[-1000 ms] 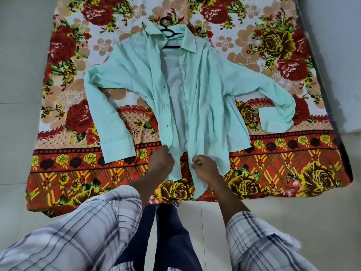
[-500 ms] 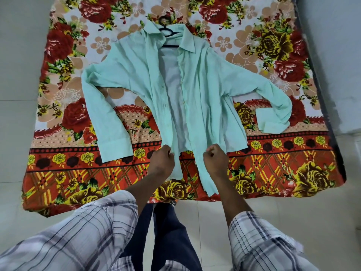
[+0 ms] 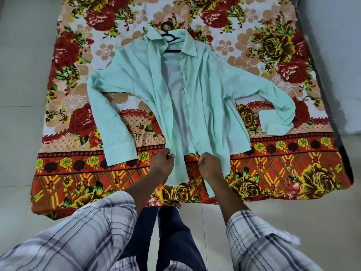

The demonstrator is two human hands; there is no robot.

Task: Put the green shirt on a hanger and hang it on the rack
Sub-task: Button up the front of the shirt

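At six o'clock, left grip [image 3: 162, 163] and right grip [image 3: 210, 165] pinch front edges of the pale green long-sleeved shirt [image 3: 207, 94].

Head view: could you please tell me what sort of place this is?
Likely a home bedroom: a red floral bedsheet spread out flat, pale floor tiles around it, and a mint-green shirt on a black hanger.

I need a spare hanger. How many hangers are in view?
1. The black hanger lies in the collar of the green shirt, far up the floral sheet; only its hook and bar show. Fabric could hide others.
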